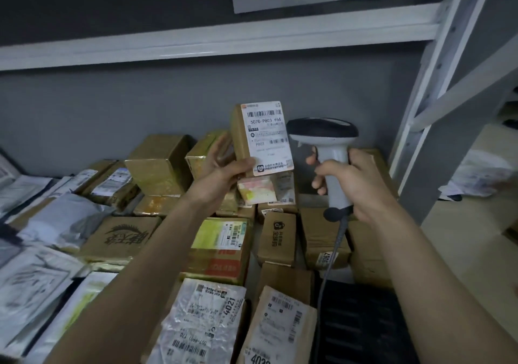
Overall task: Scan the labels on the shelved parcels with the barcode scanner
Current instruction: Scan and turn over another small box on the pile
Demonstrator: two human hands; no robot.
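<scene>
**Parcel held up beside the scanner above a crowded shelf**

The fingers (217, 150) of the left hand (224, 164) were curled around the lower end of a small cardboard parcel (262, 136), thumb across the front near the bottom edge of its white label (269, 136), so the box stood upright in the air with the label and its barcodes facing me. The fingers of the right hand (350, 178) were wrapped tight around the pale grey grip of the barcode scanner (328, 150), the forefinger (311, 158) reaching round the front of the handle. The scanner's dark head sat just to the right of the raised parcel, close to the label's edge; I could not tell whether the two touched. A grey cable (330, 254) dropped from the butt of the handle down between the boxes.

Below both forearms the shelf (311, 198) was packed with parcels: brown cartons taped in shiny film at the back, a box with a yellow-green patch and a red band (221, 248) in the middle, a carton marked 4021 (204, 316) nearest me, and soft grey and white mailer bags (56, 223) heaped to the left. A white shelf rail (213, 42) ran overhead against the grey wall, and a perforated white upright (429, 83) stood at the right.
</scene>
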